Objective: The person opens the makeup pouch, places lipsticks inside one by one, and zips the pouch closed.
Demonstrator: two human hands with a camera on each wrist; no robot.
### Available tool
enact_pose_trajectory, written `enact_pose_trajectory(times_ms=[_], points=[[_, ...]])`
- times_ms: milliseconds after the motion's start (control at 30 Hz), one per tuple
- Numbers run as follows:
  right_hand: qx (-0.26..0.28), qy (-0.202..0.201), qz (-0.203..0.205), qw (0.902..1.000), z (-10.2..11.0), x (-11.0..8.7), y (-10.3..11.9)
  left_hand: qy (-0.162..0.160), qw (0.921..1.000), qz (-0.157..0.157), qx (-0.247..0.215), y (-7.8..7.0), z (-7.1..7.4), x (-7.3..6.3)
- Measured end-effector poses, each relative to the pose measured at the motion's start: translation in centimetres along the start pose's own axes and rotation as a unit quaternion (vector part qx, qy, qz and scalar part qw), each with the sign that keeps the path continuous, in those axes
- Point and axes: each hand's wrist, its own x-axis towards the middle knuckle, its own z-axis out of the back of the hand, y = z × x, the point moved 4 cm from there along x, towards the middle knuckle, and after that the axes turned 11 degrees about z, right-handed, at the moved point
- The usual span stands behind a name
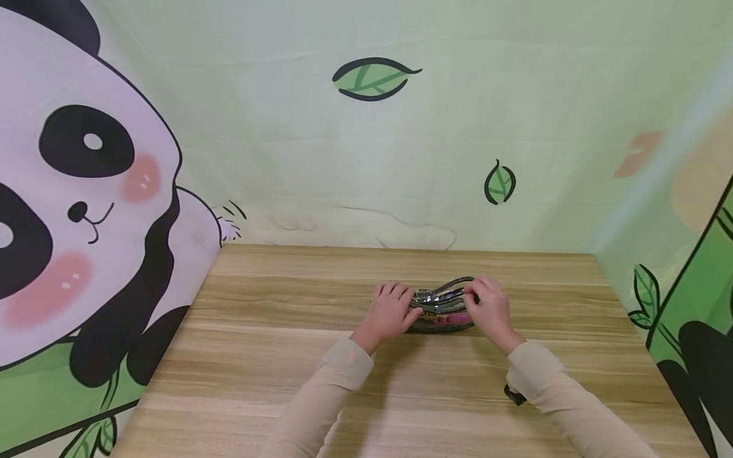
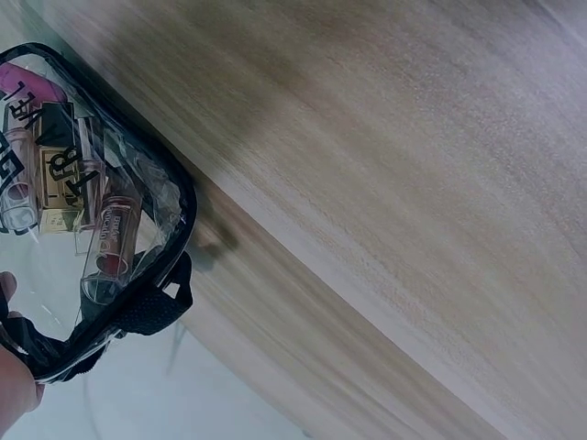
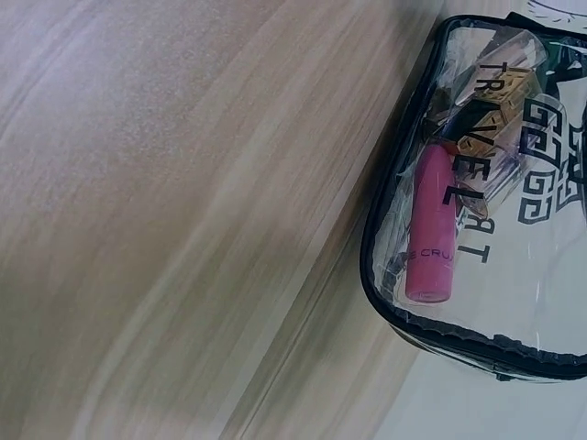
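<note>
A clear cosmetic bag (image 1: 438,307) with black trim lies on the wooden table between both hands. My left hand (image 1: 390,313) holds its left end; in the left wrist view, fingers (image 2: 13,390) grip the black edge. At the right end, my right hand (image 1: 489,310) pinches the bag's upper edge with thumb and fingers; exactly what sits between them is hidden. Through the plastic show a pink tube (image 3: 431,229), a gold-and-black case (image 2: 59,174) and a clear lipstick tube (image 2: 112,240). The right wrist view does not show the hand.
The wooden table (image 1: 258,356) runs back to a light green printed backdrop (image 1: 275,146). A large panda picture (image 1: 114,210) covers the left side. A small black piece (image 1: 515,395) shows beneath the right cuff.
</note>
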Motion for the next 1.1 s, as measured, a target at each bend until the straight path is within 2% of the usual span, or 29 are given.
enact_pose_trajectory(times_ms=[200, 400, 667, 800, 967, 1100], points=[[-0.001, -0.005, 0.014, 0.9999, 0.0, 0.0, 0.2, 0.003, 1.0000, 0.000, 0.003, 0.0, -0.2, 0.0], [-0.009, 0.004, 0.050, 0.9987, 0.0, 0.1, 0.6, 0.011, 0.9999, 0.003, 0.007, 0.1, -0.3, 0.0], [-0.021, 0.016, 0.082, 0.9963, -0.1, -0.1, 0.9, -0.019, 0.9997, -0.003, -0.017, 0.3, -0.7, -0.1], [-0.009, 0.011, 0.060, 0.9981, 0.0, -0.2, 0.7, -0.034, 0.9990, -0.005, -0.029, 0.4, -0.8, -0.2], [0.010, -0.003, -0.008, 0.9999, 0.4, -0.4, 0.0, -0.043, 0.9980, -0.007, -0.045, 0.3, -0.7, -0.3], [0.009, 0.011, -0.044, 0.9989, 0.7, -0.5, -0.6, -0.051, 0.9977, -0.012, -0.043, 0.2, -0.6, -0.2]])
